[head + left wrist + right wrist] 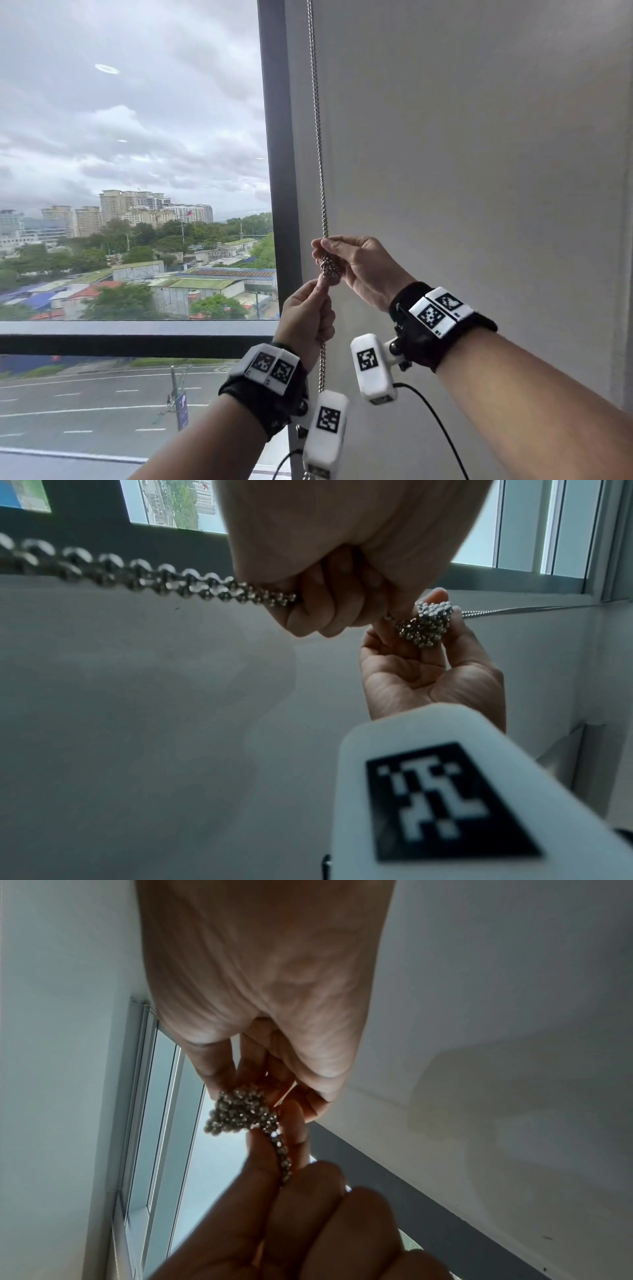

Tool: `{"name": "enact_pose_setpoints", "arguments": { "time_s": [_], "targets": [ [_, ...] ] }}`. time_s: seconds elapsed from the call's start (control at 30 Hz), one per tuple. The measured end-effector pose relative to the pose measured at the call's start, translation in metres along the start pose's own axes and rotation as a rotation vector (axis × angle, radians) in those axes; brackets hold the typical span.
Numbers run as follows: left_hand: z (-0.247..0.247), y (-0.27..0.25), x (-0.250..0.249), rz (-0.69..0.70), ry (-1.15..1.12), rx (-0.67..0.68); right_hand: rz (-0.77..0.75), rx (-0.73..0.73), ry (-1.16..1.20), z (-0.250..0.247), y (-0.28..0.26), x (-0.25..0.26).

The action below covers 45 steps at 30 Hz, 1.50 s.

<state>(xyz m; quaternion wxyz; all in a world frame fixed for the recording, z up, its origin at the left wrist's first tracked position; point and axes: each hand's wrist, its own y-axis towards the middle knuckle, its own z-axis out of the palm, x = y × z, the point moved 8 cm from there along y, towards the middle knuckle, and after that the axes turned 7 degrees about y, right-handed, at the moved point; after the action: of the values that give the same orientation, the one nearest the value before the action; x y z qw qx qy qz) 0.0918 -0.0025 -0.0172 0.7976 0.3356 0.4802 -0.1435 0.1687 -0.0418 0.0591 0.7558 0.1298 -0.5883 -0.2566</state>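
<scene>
Currently, a tangled bead chain [318, 137] is being worked on with two bare hands beside a dark window frame [274, 137]. The chain is hanging just beside the frame, on the side away from the glass [137, 137], in front of a pale grey blind [479, 171]. Its long axis is running straight up and down, parallel to the frame. It is coming down from above the top of the head view, passing through both hands and hanging on below them.

Level with the frame's lower part, the chain is being interrupted by a knot [329, 270]. This is a tight lump of small shiny metal beads, wider than the two thin strands feeding it. The knot is being held between the two hands.

The right hand [363, 267] is being held above. Its thumb and forefinger are pinching the chain just where it enters the top of the knot, and its other fingers are loosely curled behind the lump. The left hand [306, 322] is being held directly below. Its thumb and forefinger are pinching the chain where it leaves the bottom of the knot, and its remaining fingers are wrapped round the strands lower down. The hands are nearly touching, with only the knot between them. Both are equally near it, the left a little closer to the frame.

The coming move is being judged as a loosening of the knot, and it is likely turning on this stacking. A pull along the upright axis would probably tighten the lump, so the beads would need teasing out sideways.
</scene>
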Motion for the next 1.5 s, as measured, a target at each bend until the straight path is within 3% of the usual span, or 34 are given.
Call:
{"name": "enact_pose_setpoints", "arguments": {
  "time_s": [0.17,0.53,1.0,1.23,1.5],
  "targets": [
    [-0.003,0.001,0.002,0.035,0.055,-0.007,0.033,0.016,-0.045,0.001,-0.004,-0.006],
    [-0.002,0.004,0.000,-0.023,0.178,0.017,-0.062,-0.056,-0.134,-0.008,-0.008,-0.015],
    [0.007,-0.005,0.001,-0.052,0.304,0.009,-0.079,-0.128,-0.403,-0.008,-0.031,0.010],
    [0.010,-0.004,-0.008,-0.002,0.429,-0.002,-0.082,-0.216,-0.494,-0.009,-0.035,0.025],
    [0.022,-0.001,-0.011,-0.018,0.630,-0.040,-0.176,-0.216,-0.900,-0.022,-0.040,0.039]
  ]
}}
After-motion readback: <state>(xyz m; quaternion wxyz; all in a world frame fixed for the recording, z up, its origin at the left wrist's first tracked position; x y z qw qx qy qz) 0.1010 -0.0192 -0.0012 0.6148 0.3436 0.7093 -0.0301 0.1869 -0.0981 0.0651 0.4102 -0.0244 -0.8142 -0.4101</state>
